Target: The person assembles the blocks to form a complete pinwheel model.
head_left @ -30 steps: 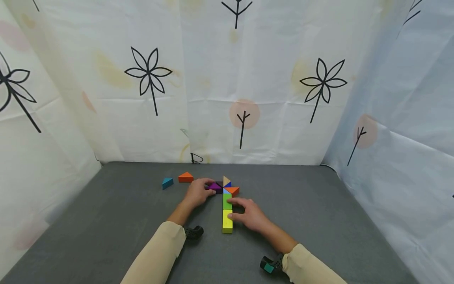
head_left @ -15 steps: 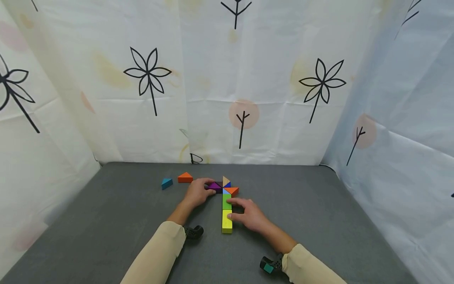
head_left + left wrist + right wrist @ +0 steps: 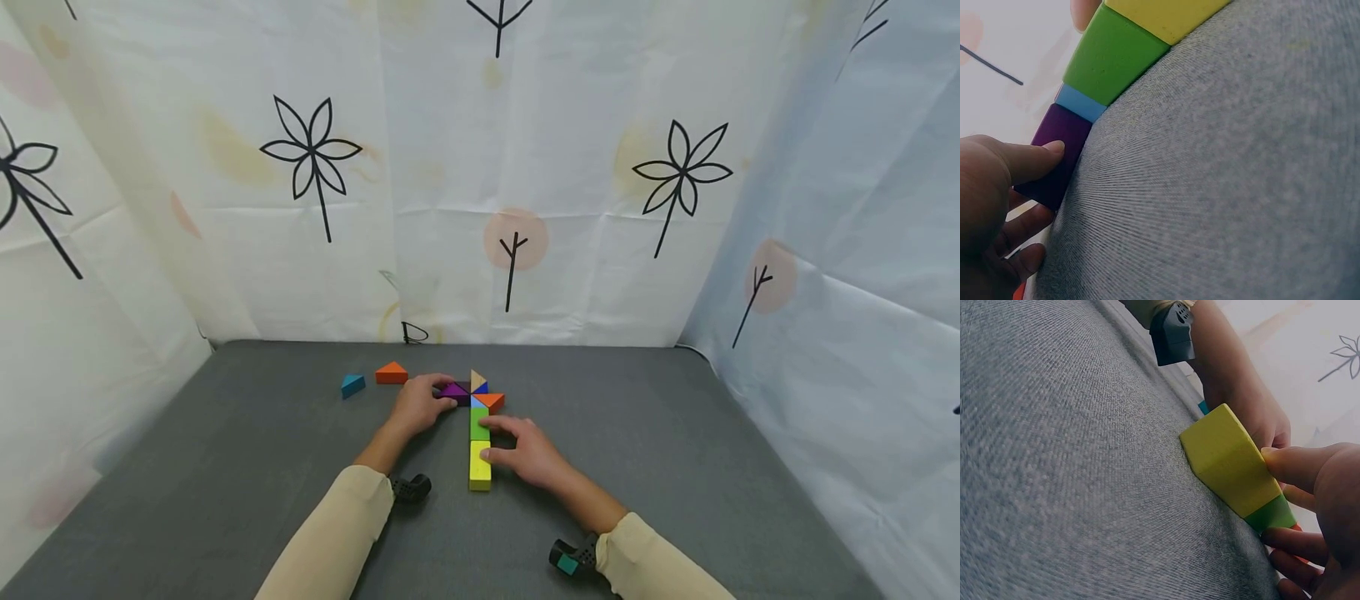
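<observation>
In the head view, my left hand [image 3: 417, 406] pinches a purple triangular block [image 3: 455, 397], thumb on its near face and fingers round the far side. The thumb on the purple block [image 3: 1063, 134] shows closely in the left wrist view. My right hand [image 3: 534, 454] touches two blocks in a column: index finger on the green block [image 3: 479, 423], thumb on the yellow block [image 3: 480, 465]. Where these pieces meet sit a light blue triangle [image 3: 477, 402], an orange triangle [image 3: 492, 401], a dark blue triangle [image 3: 482, 388], a wood-coloured triangle [image 3: 477, 380] and a dark triangle [image 3: 465, 386].
Left of the hands, a loose orange triangular block [image 3: 392, 374] and a teal triangular block [image 3: 353, 386] lie on the grey tabletop [image 3: 637, 433]. White patterned cloth [image 3: 420, 267] encloses the back and sides of the table.
</observation>
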Tool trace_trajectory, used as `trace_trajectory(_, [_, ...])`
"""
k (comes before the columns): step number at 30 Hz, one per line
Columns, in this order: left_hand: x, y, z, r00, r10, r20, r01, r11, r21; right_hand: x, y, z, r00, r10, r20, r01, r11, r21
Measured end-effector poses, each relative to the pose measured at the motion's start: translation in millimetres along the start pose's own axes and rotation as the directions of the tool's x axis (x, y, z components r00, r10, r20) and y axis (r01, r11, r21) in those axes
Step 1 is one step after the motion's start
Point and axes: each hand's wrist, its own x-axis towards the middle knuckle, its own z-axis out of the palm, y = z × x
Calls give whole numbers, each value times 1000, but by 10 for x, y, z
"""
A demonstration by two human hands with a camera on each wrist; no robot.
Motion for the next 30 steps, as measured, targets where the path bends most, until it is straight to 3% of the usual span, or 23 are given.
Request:
trace_trajectory(24, [35,-11,-6,1000,4,29,-3,1000,-19,4,20,6,1000,-11,-6,11,1000,-13])
trace_trajectory(30, [28,-9,-88,998,10,68,-5,998,-61,1,9,-1,1000,3,6,-2,1000,-10])
